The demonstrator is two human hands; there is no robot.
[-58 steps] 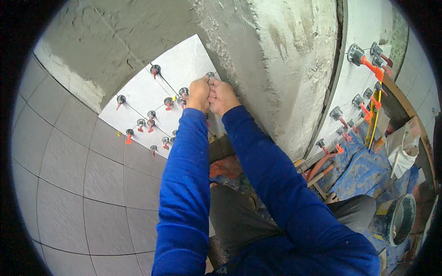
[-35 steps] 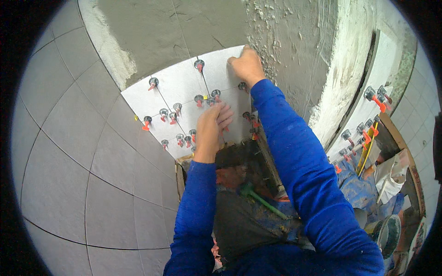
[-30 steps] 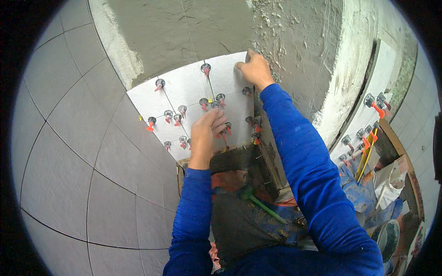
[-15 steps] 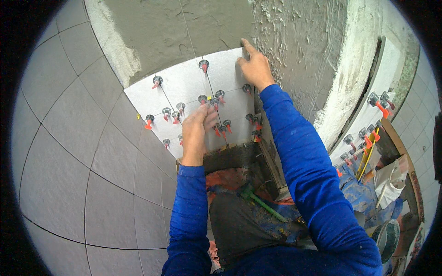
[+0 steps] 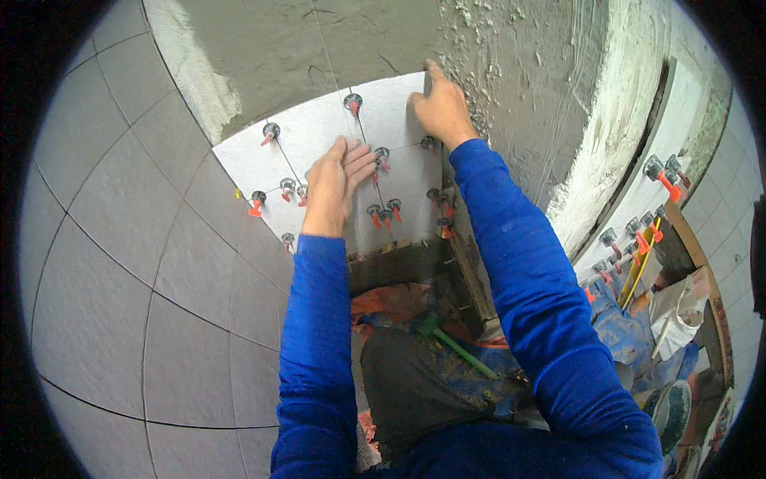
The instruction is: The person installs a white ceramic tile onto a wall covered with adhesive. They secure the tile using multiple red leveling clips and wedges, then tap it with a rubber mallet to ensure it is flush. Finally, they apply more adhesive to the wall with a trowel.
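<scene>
White wall tiles (image 5: 307,120) sit side by side and in rows against the wall, with black and red twist-on tile levelers (image 5: 353,103) standing out along their joints. My right hand (image 5: 444,116) is at the upper right corner of the top-row tile. Its thumb rests on the tile face and its index finger reaches over the edge; the other fingers are mostly hidden. My left hand (image 5: 339,180) is in front of the tiles beside several levelers, palm turned inward and fingers spread. It holds nothing, and I cannot tell whether it touches the tiles.
Grey mortar (image 5: 271,56) covers the wall above the tiles. Large grey tiles (image 5: 112,239) line the left side. At right, another white tile strip (image 5: 622,223) carries levelers. Below lie a green-handled tool (image 5: 459,349), a blue sheet (image 5: 630,343), a white bag (image 5: 677,315) and a bucket (image 5: 672,415).
My left hand has moved upward along the tiles, and its fingers have spread. My right hand stays at the tile corner. The whole view has shifted slightly.
</scene>
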